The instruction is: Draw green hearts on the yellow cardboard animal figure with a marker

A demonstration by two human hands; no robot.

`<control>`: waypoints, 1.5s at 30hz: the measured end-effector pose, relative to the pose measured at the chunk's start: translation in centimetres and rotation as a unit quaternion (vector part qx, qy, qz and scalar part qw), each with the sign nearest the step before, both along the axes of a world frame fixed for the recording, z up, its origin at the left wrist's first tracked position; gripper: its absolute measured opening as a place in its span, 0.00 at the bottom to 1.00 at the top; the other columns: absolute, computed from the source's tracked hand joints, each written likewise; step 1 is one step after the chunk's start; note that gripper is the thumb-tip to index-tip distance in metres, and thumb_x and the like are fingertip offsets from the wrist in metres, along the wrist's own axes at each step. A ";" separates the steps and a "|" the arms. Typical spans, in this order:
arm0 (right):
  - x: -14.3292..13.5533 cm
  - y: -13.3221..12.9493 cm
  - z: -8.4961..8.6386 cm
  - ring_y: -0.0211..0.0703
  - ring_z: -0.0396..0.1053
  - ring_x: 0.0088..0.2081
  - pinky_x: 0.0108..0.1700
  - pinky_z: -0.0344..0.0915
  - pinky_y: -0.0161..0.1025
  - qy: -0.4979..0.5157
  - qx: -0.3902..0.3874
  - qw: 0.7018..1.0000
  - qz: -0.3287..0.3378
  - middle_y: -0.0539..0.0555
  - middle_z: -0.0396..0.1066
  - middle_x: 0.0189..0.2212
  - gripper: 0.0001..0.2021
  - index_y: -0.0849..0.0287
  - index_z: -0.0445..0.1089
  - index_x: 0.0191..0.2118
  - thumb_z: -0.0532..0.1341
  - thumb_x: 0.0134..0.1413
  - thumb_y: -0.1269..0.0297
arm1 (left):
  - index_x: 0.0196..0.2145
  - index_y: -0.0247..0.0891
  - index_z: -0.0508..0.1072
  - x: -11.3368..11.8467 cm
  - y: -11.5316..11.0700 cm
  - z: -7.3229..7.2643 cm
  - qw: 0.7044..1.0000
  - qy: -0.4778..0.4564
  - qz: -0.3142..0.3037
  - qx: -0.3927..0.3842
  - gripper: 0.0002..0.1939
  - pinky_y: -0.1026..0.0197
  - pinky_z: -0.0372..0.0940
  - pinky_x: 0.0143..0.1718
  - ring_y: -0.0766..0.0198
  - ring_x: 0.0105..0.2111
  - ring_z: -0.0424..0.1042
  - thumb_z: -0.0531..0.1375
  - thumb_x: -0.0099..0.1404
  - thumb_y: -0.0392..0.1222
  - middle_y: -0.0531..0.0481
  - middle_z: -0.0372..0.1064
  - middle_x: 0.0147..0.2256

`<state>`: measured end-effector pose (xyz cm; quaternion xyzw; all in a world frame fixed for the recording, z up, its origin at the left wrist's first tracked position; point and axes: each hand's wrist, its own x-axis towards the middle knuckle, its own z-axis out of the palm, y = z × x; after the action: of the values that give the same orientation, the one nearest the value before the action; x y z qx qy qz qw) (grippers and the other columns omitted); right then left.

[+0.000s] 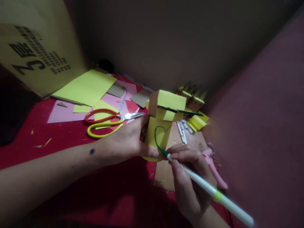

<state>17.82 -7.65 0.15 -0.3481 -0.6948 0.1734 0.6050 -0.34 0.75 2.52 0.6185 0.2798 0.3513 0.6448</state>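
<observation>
A yellow paper figure stands near the middle, a box-shaped top over a rounded body. Dark strips cross the front of the top. My left hand is wrapped round the body from the left, thumb across its lower front. In my right hand is a white marker with a light green band, pinched near its tip. The dark green tip touches the body's lower right front, at the end of a green curved line shaped like part of a heart.
Scissors with red and yellow handles lie left of the figure, by yellow paper sheets. A cardboard box stands back left. Several markers, a pink glue gun and small paper figures are at right.
</observation>
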 end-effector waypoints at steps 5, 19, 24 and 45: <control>-0.2 -0.1 0.1 0.38 0.73 0.33 0.34 0.71 0.35 -0.006 0.008 1.000 -0.002 0.49 0.73 0.34 0.13 0.54 0.73 0.43 0.59 0.62 0.81 | 0.52 0.40 0.69 0.0 0.0 0.0 1.000 0.004 -0.008 -0.023 0.34 0.58 0.69 0.38 0.54 0.43 0.76 0.76 0.50 0.37 0.53 0.75 0.40; -0.3 0.3 0.2 0.39 0.73 0.34 0.33 0.72 0.35 -0.027 0.029 0.999 -0.018 0.50 0.74 0.33 0.14 0.55 0.74 0.45 0.60 0.61 0.80 | 0.51 0.40 0.70 0.2 -0.1 -0.3 0.999 -0.028 -0.020 -0.042 0.32 0.57 0.71 0.41 0.54 0.44 0.77 0.74 0.50 0.28 0.52 0.78 0.42; -0.3 0.3 0.2 0.40 0.74 0.33 0.32 0.72 0.36 -0.030 0.029 0.999 -0.031 0.50 0.73 0.32 0.13 0.55 0.74 0.46 0.60 0.62 0.79 | 0.52 0.41 0.70 0.2 0.0 -0.3 0.999 -0.022 -0.022 -0.031 0.32 0.55 0.72 0.44 0.52 0.47 0.77 0.73 0.51 0.28 0.51 0.78 0.45; -0.7 0.2 0.7 0.37 0.77 0.31 0.31 0.76 0.32 -0.044 0.031 0.997 -0.064 0.49 0.74 0.32 0.13 0.54 0.73 0.47 0.62 0.62 0.78 | 0.50 0.43 0.68 0.8 -0.5 -0.1 0.999 -0.029 -0.024 -0.034 0.32 0.55 0.71 0.40 0.50 0.44 0.76 0.74 0.49 0.31 0.52 0.75 0.39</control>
<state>17.08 -7.41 0.82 -0.3798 -0.7021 0.0973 0.5944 0.43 0.28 2.37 0.5922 0.2575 0.3438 0.6817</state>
